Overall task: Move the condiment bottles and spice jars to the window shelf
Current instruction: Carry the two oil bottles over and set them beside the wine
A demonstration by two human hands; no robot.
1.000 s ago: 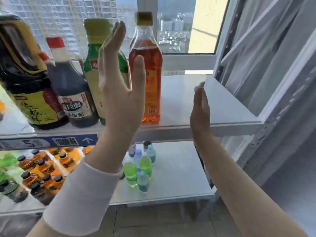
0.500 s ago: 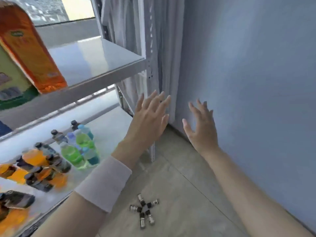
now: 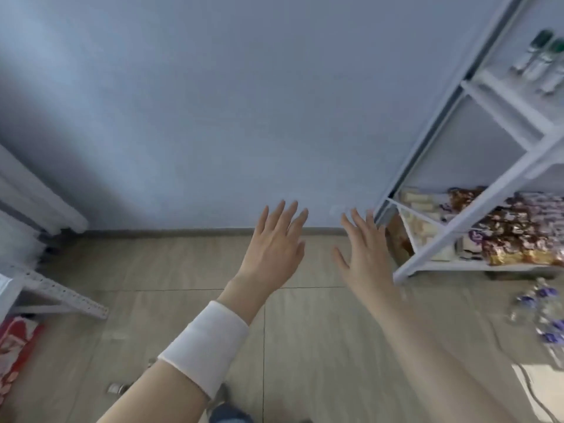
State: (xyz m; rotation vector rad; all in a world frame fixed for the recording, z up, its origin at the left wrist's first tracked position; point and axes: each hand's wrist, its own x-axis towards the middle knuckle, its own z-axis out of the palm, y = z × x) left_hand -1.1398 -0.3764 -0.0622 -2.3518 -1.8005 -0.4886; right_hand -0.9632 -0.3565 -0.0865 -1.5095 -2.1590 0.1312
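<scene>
Blurred at right edge: green-capped bottles (image 3: pixel 541 59) on upper level of white rack (image 3: pixel 476 213), labels unreadable. Purple-labelled bottles (image 3: pixel 526 300) on floor, clear, partly cut off. Small jar (image 3: pixel 115 389) half hidden beside left forearm. Glossy snack packets (image 3: pixel 518 236) on lower level. Beige floor tiles (image 3: pixel 320 346), matt blue-grey wall (image 3: pixel 244 102). Fingers of left hand (image 3: pixel 274 248) and right hand (image 3: pixel 366 254) straight, spread apart, holding nothing.

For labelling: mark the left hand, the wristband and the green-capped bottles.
left hand (image 3: pixel 274 244): head view, back of the hand.
wristband (image 3: pixel 204 346): head view, middle of the band.
green-capped bottles (image 3: pixel 540 65): head view, a bottle's body.
</scene>
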